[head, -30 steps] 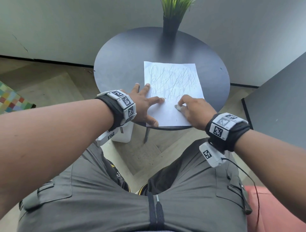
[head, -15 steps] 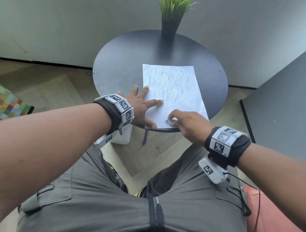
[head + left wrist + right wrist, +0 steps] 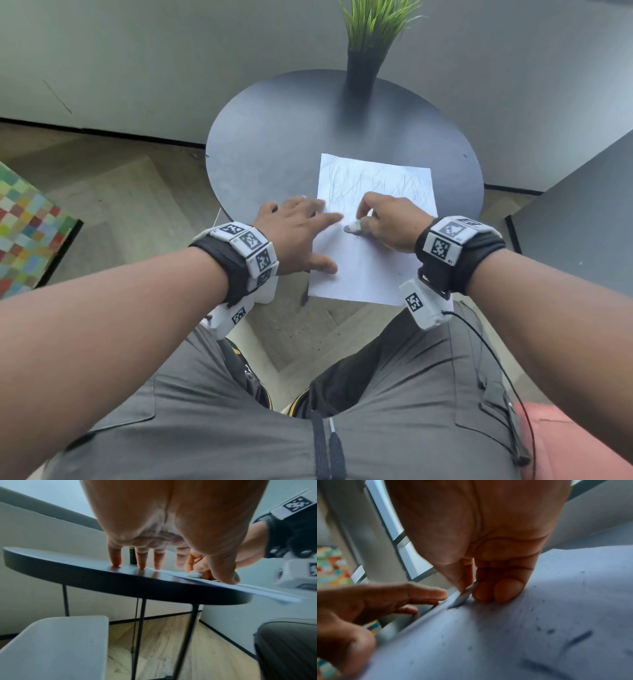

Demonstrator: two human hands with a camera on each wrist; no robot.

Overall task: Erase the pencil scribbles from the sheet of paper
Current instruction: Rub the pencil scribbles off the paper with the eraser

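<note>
Left hand [image 3: 301,233] lies flat at frame centre, fingers [image 3: 114,558] spread and straight. Right hand [image 3: 390,222], just right of it, curls thumb and fingers in a pinch.

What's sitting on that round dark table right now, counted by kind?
White sheet of paper with pencil scribbles: 1
Small grey-white eraser, pinched in the right hand: 1
Green grass-like plant in a tall dark vase: 1
Hands touching it, counting the left hand: 2
Total: 5
</note>
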